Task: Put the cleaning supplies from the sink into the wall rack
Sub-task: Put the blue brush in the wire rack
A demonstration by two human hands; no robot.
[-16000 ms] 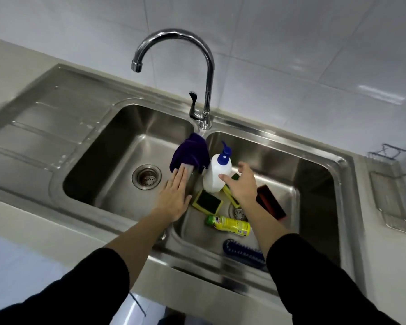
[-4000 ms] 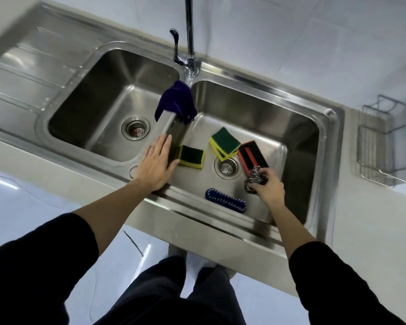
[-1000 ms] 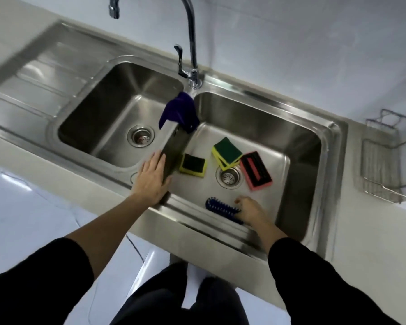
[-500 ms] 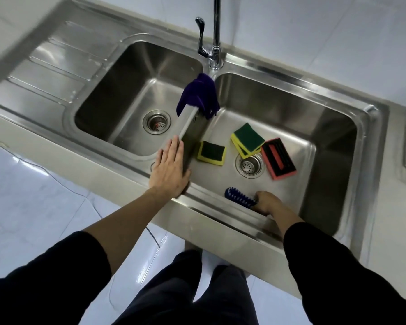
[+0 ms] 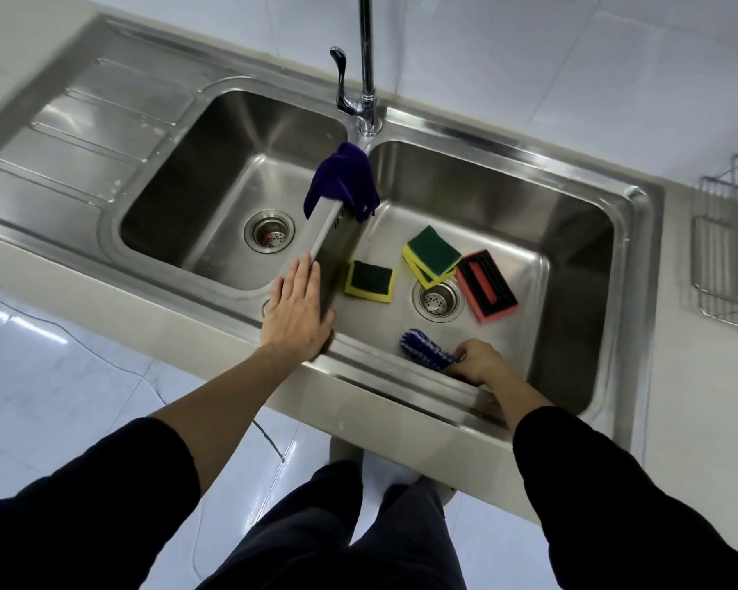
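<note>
- My right hand [image 5: 478,361] is reaching into the right basin, lower centre-right of frame, fingers curling round one end of the blue brush [image 5: 427,350] & gripping it.
- Brush is lying at the basin's near wall, bristle end sticking out to the left of my fist; can't tell if it's lifting off the steel or resting on it.
- My left hand [image 5: 297,310] is lying flat w/ fingers straight & close together, pressing on the divider betw. the two basins, centre of frame. Holding nothing.
- Sink [image 5: 508,151] is a steel double-bowl unit filling the upper half of frame, drainboard at upper left.
- Purple cloth [image 5: 344,181] is hanging over the far end of the divider, just below the tap [image 5: 365,78] at top centre.
- Single yellow-green sponge [image 5: 369,281] is lying flat on the right basin floor, near my left hand's fingertips but apart.
- Stacked sponges [image 5: 431,255], two yellow-green pads, are sitting just above the drain [image 5: 439,299], overlapping its rim.
- Red-black scrub pad [image 5: 486,285] is lying just right of the drain, touching the stack's corner.
- Wall rack [image 5: 729,244] is a wire basket at the right edge, mid-height, partly cut off, well apart from my right hand.
</note>
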